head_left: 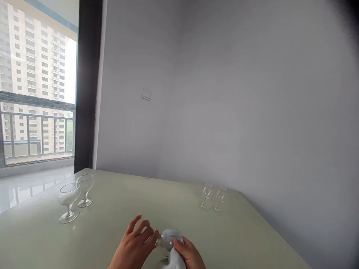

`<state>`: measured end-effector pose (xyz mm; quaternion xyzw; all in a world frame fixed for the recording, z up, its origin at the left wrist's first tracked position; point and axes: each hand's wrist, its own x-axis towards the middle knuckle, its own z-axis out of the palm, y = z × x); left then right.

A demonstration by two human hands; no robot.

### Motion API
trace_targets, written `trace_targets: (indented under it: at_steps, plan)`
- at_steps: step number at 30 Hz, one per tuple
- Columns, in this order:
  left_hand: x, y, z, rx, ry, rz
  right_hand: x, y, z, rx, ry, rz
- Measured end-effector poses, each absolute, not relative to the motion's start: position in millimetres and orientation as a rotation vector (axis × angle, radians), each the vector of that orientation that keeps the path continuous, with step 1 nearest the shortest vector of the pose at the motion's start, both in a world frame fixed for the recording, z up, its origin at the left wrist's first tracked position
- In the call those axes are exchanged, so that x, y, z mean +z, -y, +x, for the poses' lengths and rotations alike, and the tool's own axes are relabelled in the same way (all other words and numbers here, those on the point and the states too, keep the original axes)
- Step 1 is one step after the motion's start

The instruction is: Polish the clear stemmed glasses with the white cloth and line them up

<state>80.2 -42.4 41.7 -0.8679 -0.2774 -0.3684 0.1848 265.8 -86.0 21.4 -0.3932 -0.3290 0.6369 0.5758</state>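
My left hand (136,244) is at the front of the table, thumb side hidden, its fingers curled at the narrow foot end of a clear stemmed glass (159,241). The glass lies tilted on its side in the air, bowl toward the right. A light grey-white cloth (175,258) fills the bowl and hangs down below it. My right hand (192,254) is closed on the cloth at the bowl, with the thumb pressed on top. Its other fingers are mostly hidden behind the cloth.
Two wide stemmed glasses, a nearer one (69,201) and a farther one (85,188), stand upright at the table's left. Two small stemmed glasses (206,192) (220,195) stand at the back right. The pale green table (120,198) meets a grey wall; a window door is left.
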Motion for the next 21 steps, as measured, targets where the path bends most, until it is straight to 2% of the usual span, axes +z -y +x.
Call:
trace_targets:
  at_steps: [3, 9, 16, 21]
  plan:
    - [43, 39, 79, -0.996, 0.847, -2.599, 18, 85, 266, 1.463, 0.845, -0.929]
    - [44, 34, 78, -0.830, 1.056, -3.036, 28, 92, 275, 1.233, 1.375, -1.094]
    - [43, 43, 81, -0.997, 0.740, -2.455, 29, 90, 261, 1.535, 0.765, -0.825]
    - [46, 40, 77, -0.953, 0.760, -2.620, 23, 90, 258, 1.488, 0.816, -0.846]
